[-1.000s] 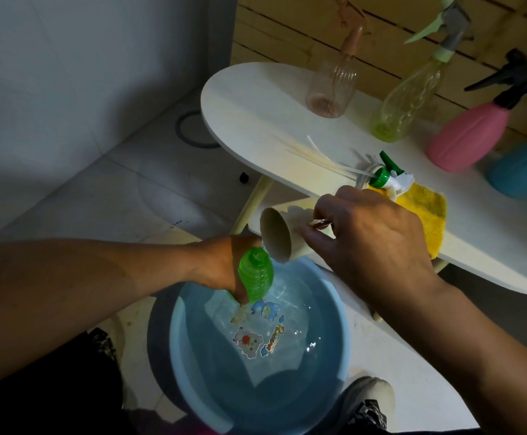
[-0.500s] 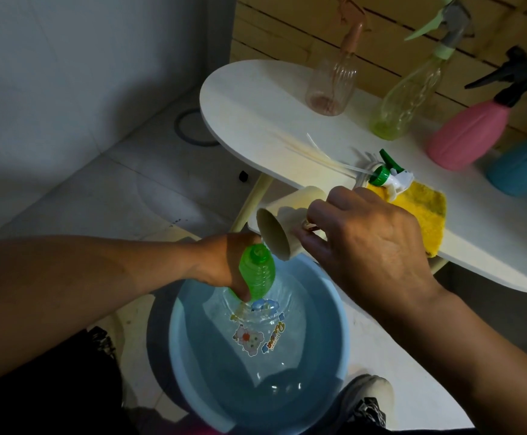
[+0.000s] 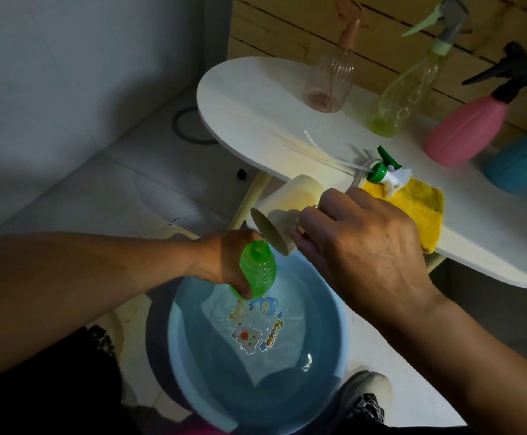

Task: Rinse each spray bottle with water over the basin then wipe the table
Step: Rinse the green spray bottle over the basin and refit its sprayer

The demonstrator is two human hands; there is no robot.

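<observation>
My left hand (image 3: 224, 262) grips the green spray bottle (image 3: 257, 271) over the blue basin (image 3: 334, 346); my right hand (image 3: 359, 243) holds a tilted cream cup (image 3: 282, 211) at its neck.

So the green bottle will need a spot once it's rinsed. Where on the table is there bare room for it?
The rounded near-left end of the table, in front of the peach bottle and left of the loose tubes, is bare. The right side is crowded: green-clear bottle, pink bottle, blue bottle, spray head and yellow cloth.
</observation>
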